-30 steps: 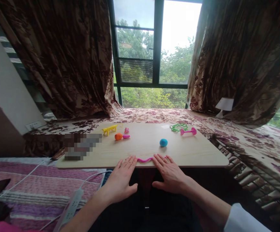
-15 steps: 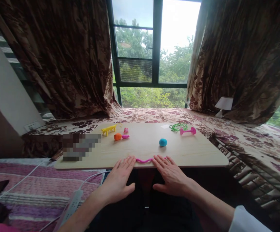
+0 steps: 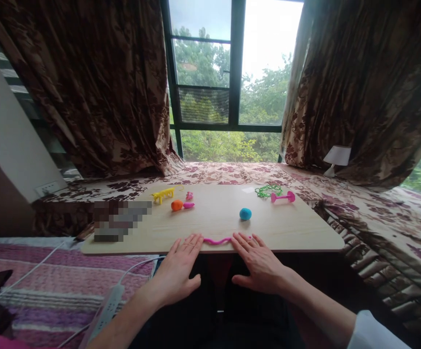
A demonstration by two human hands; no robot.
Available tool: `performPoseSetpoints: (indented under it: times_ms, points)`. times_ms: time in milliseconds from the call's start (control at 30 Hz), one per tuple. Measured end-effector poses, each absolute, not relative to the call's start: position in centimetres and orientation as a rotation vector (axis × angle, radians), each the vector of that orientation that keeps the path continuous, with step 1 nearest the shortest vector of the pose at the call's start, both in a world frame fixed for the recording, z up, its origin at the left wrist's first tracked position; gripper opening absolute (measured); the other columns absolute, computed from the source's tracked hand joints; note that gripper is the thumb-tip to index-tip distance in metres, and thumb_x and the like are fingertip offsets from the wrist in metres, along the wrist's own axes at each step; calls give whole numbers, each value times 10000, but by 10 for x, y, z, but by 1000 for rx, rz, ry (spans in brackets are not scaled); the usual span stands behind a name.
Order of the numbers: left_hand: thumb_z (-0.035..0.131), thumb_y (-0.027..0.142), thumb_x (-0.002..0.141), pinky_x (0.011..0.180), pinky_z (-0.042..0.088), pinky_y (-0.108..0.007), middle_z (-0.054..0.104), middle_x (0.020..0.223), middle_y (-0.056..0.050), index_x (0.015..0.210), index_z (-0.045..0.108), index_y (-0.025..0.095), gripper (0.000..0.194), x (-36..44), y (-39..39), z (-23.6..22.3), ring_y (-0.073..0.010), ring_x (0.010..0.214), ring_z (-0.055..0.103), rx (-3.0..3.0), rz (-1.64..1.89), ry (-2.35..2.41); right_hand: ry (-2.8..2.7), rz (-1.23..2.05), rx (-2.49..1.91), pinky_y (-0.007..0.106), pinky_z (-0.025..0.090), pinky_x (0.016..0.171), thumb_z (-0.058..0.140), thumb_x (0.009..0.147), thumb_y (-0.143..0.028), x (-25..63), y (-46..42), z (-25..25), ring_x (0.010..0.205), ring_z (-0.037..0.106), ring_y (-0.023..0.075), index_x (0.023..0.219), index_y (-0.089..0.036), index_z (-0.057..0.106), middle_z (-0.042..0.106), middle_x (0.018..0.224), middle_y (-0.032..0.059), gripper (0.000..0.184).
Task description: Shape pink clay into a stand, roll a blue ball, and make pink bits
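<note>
A thin pink roll of modelling clay (image 3: pixel 217 241) lies near the front edge of the pale wooden table (image 3: pixel 297 237), slightly wavy in its bare middle. My left hand (image 3: pixel 181 266) rests flat over its left end, fingers stretched out and thumb spread off the table's edge. Over the right part lies my right hand (image 3: pixel 257 264), likewise flat, with a bit of pink showing between its fingers. Both palms face down, and the ends of the roll are mostly hidden. A blue clay ball (image 3: pixel 245 214) sits beyond my right hand.
Toward the back left stand a yellow four-legged figure (image 3: pixel 164 195), an orange lump (image 3: pixel 177 205), a pink piece (image 3: pixel 189 205) and a small pink shape (image 3: pixel 189 195). Back right hold green strands (image 3: pixel 268 191) and a pink dumbbell-like piece (image 3: pixel 283 197). A power strip (image 3: pixel 108 310) lies left.
My hands have moved slightly apart along the pink roll, so a little more of its middle shows. The other pieces on the table stay where they were.
</note>
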State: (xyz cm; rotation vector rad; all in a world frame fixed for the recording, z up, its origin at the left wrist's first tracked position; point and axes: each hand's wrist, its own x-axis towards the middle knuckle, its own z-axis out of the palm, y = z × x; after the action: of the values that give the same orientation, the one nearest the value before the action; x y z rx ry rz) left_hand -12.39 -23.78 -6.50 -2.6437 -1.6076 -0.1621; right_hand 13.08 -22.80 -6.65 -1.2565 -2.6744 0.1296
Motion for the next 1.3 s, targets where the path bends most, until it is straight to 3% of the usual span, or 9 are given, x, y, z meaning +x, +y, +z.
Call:
performPoseSetpoints:
  times_ms: [267, 567, 767, 867, 1033, 1300]
  points:
    - [455, 288, 644, 1081, 66, -427, 175, 1462, -101, 1377, 185, 117, 800, -109, -200, -56, -221, 1342, 118, -2556, -56, -1704, -2621, 91, -1397, 464, 68, 1059, 558, 675, -553, 115, -194, -59, 1321, 143, 291, 1393, -106, 171, 174, 1447, 156, 930]
    - [414, 260, 695, 1091, 36, -377, 78, 1483, -28, 1399, 94, 189, 776, -126, -241, -69, -160, 1350, 47, -2610, -153, -1566, -2669, 132, -1274, 427, 18, 1072, 492, 714, -598, 135, -230, -66, 1340, 75, 244, 1412, -174, 85, 85, 1471, 91, 912]
    - [437, 244, 646, 1086, 71, -405, 184, 1463, -75, 1384, 178, 141, 789, -118, -203, -58, -189, 1341, 133, -2594, -87, -1673, -2637, 142, -1372, 445, 64, 1067, 568, 663, -562, 122, -194, -56, 1322, 151, 281, 1394, -100, 171, 178, 1446, 149, 952]
    - [429, 231, 641, 1089, 95, -376, 164, 1469, -52, 1391, 148, 156, 804, -123, -193, -56, -167, 1343, 119, -2606, -139, -1652, -2641, 273, -1330, 414, 118, 1071, 516, 709, -583, 133, -187, -47, 1321, 172, 255, 1399, -120, 163, 194, 1446, 125, 902]
    - [428, 280, 679, 1092, 98, -365, 116, 1477, -46, 1397, 102, 155, 798, -150, -200, -60, -166, 1347, 88, -2580, -245, -1658, -2524, 336, -1354, 395, 136, 1075, 415, 809, -532, 168, -200, -39, 1327, 166, 217, 1406, -170, 136, 175, 1456, 88, 753]
    - [472, 359, 678, 1087, 110, -404, 159, 1467, -65, 1390, 149, 152, 810, -161, -196, -66, -189, 1342, 128, -2531, -223, -1716, -2591, 175, -1363, 438, 96, 1072, 438, 740, -637, 150, -197, -50, 1320, 179, 252, 1392, -136, 201, 207, 1441, 130, 855]
